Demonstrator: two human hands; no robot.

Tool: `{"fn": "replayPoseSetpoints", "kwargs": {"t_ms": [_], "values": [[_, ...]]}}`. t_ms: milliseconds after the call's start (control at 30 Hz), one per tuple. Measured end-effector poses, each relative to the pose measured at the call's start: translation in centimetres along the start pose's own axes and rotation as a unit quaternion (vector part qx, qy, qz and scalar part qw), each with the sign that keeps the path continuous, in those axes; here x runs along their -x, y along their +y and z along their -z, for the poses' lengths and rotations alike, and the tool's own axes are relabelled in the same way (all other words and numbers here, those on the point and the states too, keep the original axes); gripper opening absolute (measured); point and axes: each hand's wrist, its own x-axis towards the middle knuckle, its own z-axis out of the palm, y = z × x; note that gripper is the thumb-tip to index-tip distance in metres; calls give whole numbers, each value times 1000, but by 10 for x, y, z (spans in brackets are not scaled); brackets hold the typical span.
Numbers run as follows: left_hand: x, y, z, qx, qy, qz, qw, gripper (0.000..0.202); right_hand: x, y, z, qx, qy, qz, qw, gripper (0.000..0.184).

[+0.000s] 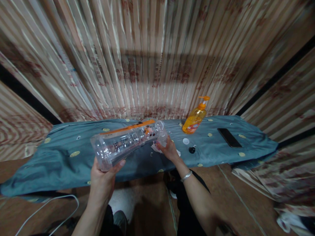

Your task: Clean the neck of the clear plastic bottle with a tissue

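Note:
A large clear plastic bottle (125,142) with an orange-edged printed label lies tilted almost on its side above the cloth, its base toward the left. My left hand (104,175) grips it from below near the base, thumb along the side. At the rounded clear neck end (161,130), my right hand (168,149) has its fingers closed. A crumpled white tissue-like piece (155,146) pokes out from under these fingers, and part of it is hidden. On the cloth right of my right hand are a white round disc (186,141) and a small black cap-like piece (192,150).
A teal patterned cloth (137,170) covers the narrow table. An orange pump bottle (195,119) stands at the back, right of centre. Farther right lies a black phone (229,137). Pleated curtains (147,65) hang behind. A white cable (56,198) loops at lower left.

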Motion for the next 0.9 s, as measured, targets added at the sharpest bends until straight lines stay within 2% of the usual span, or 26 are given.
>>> {"fn": "replayPoseSetpoints", "kwargs": {"t_ms": [333, 900], "values": [[-2, -2, 3, -13, 5, 0, 1000, 65, -1, 4, -1, -1, 4, 11, 1000, 45], [-1, 0, 2, -27, -17, -11, 999, 70, 0, -1, 2, -20, -1, 1, 1000, 49]]}}
